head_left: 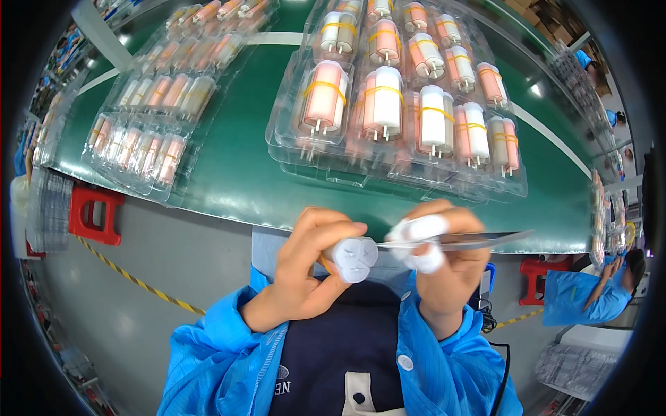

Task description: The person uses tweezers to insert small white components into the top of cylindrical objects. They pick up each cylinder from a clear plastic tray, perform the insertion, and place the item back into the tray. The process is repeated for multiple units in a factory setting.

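My left hand point(309, 267) is closed around a bundle of white cylinders point(355, 260), its three-lobed end turned up. A bit of yellow band shows at the bundle's side, by my fingers. Across from it, my right hand point(444, 253), with white covers on thumb and fingertip, grips slim metal tweezers point(489, 240). Their tips point left to the bundle's end; whether they touch it I cannot tell. The right hand is a little blurred. Both hands are in front of the green table's near edge point(236, 216).
Beyond my hands, a clear plastic tray point(284, 149) bears several banded pink and white cylinder bundles with prongs. More filled trays point(149, 184) lie at the left. Red stools point(97, 215) stand on the floor. A person in blue point(579, 295) is at the right.
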`<state>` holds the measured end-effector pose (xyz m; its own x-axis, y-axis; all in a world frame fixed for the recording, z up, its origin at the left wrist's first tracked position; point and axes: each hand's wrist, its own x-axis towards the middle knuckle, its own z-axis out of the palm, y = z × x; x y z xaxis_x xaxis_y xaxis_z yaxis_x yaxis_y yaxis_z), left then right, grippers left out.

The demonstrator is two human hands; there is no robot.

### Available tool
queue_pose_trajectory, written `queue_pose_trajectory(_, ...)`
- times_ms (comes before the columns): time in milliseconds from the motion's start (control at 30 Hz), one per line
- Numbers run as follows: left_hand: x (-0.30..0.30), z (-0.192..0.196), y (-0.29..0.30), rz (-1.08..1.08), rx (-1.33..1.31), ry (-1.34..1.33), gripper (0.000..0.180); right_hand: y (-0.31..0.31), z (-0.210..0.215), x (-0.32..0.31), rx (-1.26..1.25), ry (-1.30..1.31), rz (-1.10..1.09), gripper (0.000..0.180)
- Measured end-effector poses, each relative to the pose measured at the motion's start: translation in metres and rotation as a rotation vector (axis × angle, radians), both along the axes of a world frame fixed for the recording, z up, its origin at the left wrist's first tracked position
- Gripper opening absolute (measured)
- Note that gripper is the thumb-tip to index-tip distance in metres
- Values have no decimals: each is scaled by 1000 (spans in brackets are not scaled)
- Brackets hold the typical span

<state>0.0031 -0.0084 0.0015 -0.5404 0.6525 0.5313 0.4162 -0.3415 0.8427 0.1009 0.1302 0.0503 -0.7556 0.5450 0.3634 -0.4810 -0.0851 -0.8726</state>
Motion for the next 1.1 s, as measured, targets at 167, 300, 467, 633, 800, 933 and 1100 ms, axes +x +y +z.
queue_pose_trajectory(167, -4, -3, 1, -158, 49, -245, 53, 4, -2, 2, 32, 36, -65, 17)
queue_pose_trajectory(300, -3, -6, 1, -168, 36, -282, 52, 3, -6, 4, 146, -16, -38, 20)
queue_pose_trajectory(467, -3, -6, 1, -161, 40, -295, 52, 2, -8, 1, 207, -45, -32, 19)
queue_pose_trajectory(633, -1, -6, 2, -150, 30, -311, 52, 3, -12, 1, 241, -39, -30, 19)
queue_pose_trajectory(800, -2, -4, 2, -134, 21, -275, 52, 1, -11, 3, 143, -26, -52, 18)
queue_pose_trajectory(933, -2, -3, -1, -119, -36, -276, 54, 0, -12, 2, 111, -21, -54, 17)
queue_pose_trajectory(1100, 0, -3, -2, -145, -12, -363, 53, 1, -13, 3, 114, -29, -46, 17)
